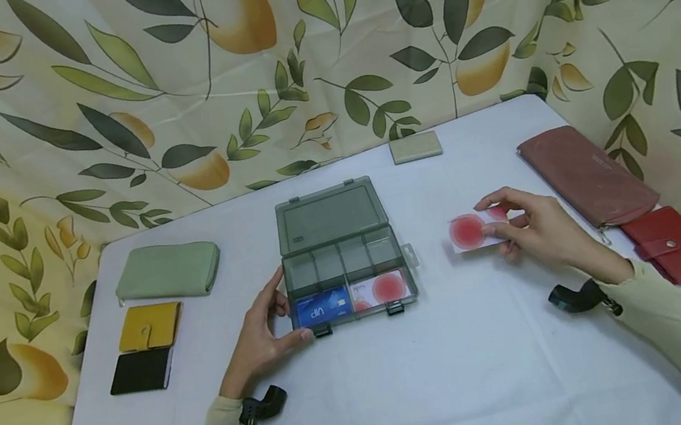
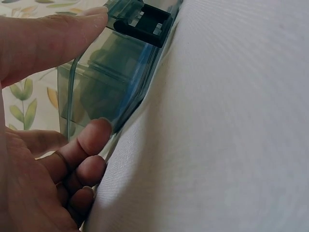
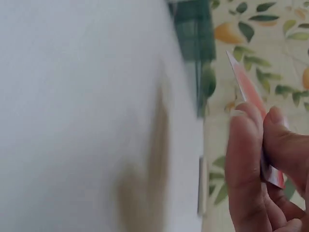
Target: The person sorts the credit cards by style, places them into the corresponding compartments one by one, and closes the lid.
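A smoky clear plastic organizer box [image 1: 343, 257] lies open mid-table, lid back. Its front compartment holds a blue card [image 1: 323, 308] and a white card with red circles [image 1: 379, 288]. My left hand [image 1: 265, 328] rests against the box's front left corner, thumb by the latch and fingers on the side wall [image 2: 104, 92]. My right hand [image 1: 530, 224] hovers to the right of the box and pinches another white card with red circles [image 1: 475, 229] between thumb and fingers; the right wrist view shows that card [image 3: 248, 87] edge-on.
A green pouch [image 1: 168, 271], a yellow card holder [image 1: 149, 326] and a black one [image 1: 141, 371] lie at the left. A brown-pink pouch [image 1: 587, 175] and red wallet [image 1: 676, 244] lie at the right. A small beige pad [image 1: 415, 147] sits at the back edge.
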Demonstrator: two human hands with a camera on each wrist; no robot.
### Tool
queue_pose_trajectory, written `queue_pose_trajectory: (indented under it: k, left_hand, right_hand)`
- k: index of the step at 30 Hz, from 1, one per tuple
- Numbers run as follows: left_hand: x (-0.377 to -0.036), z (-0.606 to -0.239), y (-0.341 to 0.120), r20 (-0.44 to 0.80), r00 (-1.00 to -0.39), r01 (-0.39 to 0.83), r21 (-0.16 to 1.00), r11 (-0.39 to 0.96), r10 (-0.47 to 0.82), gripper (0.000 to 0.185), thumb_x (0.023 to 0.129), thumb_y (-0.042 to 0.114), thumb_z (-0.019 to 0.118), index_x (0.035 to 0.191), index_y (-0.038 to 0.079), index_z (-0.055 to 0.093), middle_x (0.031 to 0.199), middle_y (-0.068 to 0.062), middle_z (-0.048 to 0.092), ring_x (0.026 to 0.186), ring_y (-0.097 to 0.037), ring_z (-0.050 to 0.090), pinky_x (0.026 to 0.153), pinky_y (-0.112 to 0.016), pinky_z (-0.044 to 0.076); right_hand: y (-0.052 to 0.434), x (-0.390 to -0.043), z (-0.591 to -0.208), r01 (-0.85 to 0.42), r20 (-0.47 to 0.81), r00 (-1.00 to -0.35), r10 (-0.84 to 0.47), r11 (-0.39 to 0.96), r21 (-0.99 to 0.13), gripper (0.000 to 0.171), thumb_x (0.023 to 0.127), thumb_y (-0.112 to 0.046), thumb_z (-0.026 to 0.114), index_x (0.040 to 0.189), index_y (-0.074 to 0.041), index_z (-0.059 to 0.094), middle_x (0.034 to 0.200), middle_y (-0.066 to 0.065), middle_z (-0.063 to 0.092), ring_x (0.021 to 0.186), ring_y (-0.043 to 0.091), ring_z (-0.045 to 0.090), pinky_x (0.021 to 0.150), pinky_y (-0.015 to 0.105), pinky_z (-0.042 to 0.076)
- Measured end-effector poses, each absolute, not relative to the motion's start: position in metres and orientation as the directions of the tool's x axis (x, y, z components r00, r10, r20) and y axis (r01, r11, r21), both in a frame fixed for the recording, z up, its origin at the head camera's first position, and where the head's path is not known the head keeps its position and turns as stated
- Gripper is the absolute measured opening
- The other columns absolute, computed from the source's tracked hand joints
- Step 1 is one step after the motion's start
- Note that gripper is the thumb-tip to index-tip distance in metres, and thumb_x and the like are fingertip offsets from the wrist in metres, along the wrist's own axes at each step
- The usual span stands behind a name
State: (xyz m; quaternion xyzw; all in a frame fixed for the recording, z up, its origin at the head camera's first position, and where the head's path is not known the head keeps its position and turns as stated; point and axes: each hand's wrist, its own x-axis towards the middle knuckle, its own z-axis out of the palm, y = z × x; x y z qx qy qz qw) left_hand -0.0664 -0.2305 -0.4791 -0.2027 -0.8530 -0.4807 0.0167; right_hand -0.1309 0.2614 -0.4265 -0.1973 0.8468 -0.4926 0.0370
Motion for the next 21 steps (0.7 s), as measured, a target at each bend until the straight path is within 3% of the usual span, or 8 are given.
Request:
queue_pose_trajectory:
  k: [7, 10, 13, 15, 17, 21]
  left_hand:
    - [-0.066, -0.478, -0.23, 0.218, -0.92, 0.357, 0.807, 0.47, 0.325, 0.109, 0.076, 0.02, 0.091, 0.164, -0.003, 0.032, 0.102, -0.012, 0.059, 0.092, -0.024, 0.054, 0.088, -0.03, 0.046]
    - [-0.067, -0.478, -0.23, 0.203, -0.925, 0.343, 0.81, 0.475, 0.322, 0.11, 0.077, 0.023, 0.091, 0.165, -0.001, 0.031, 0.102, -0.011, 0.059, 0.093, -0.023, 0.054, 0.089, -0.03, 0.047]
    - [-0.067, -0.478, -0.231, 0.189, -0.928, 0.331, 0.813, 0.479, 0.32, 0.11, 0.077, 0.025, 0.091, 0.165, 0.0, 0.031, 0.103, -0.01, 0.059, 0.094, -0.022, 0.054, 0.09, -0.03, 0.047]
    - [-0.067, -0.478, -0.231, 0.187, -0.929, 0.329, 0.813, 0.481, 0.32, 0.11, 0.077, 0.026, 0.091, 0.165, -0.001, 0.031, 0.103, -0.01, 0.058, 0.094, -0.022, 0.054, 0.09, -0.03, 0.047]
    - [-0.067, -0.478, -0.231, 0.185, -0.93, 0.327, 0.812, 0.483, 0.319, 0.11, 0.077, 0.025, 0.091, 0.165, -0.001, 0.031, 0.103, -0.01, 0.058, 0.094, -0.022, 0.054, 0.09, -0.03, 0.047]
    - [-0.066, -0.478, -0.231, 0.182, -0.931, 0.322, 0.816, 0.48, 0.316, 0.11, 0.077, 0.022, 0.091, 0.165, -0.001, 0.031, 0.103, -0.011, 0.058, 0.094, -0.023, 0.054, 0.09, -0.03, 0.046]
  right_hand:
    - [0.23, -0.138, -0.419, -0.148, -0.005, -0.878, -0.48, 0.28, -0.949, 0.071, 0.086, 0.005, 0.084, 0.151, 0.002, 0.054, 0.137, 0.01, 0.056, 0.093, 0.012, 0.075, 0.08, 0.023, 0.061]
    - [0.217, -0.14, -0.419, -0.143, -0.018, -0.841, -0.541, 0.253, -0.957, 0.076, 0.083, 0.008, 0.084, 0.152, 0.002, 0.053, 0.139, 0.017, 0.057, 0.097, 0.013, 0.073, 0.084, 0.022, 0.061]
    - [0.204, -0.142, -0.419, -0.216, 0.015, -0.817, -0.576, 0.282, -0.935, 0.074, 0.081, 0.004, 0.088, 0.148, -0.002, 0.059, 0.139, 0.017, 0.062, 0.105, 0.013, 0.069, 0.09, 0.023, 0.059]
    - [0.195, -0.144, -0.42, -0.298, 0.056, -0.801, -0.596, 0.315, -0.901, 0.071, 0.079, -0.003, 0.092, 0.144, -0.007, 0.064, 0.14, 0.013, 0.064, 0.115, 0.016, 0.064, 0.098, 0.029, 0.056]
    - [0.186, -0.145, -0.422, -0.369, 0.094, -0.786, -0.611, 0.343, -0.864, 0.069, 0.076, -0.009, 0.096, 0.139, -0.012, 0.069, 0.144, 0.009, 0.063, 0.128, 0.022, 0.057, 0.109, 0.044, 0.049]
    - [0.169, -0.146, -0.426, -0.433, 0.123, -0.765, -0.632, 0.363, -0.825, 0.068, 0.073, -0.015, 0.099, 0.135, -0.018, 0.073, 0.16, 0.011, 0.047, 0.15, 0.036, 0.036, 0.115, 0.073, 0.032]
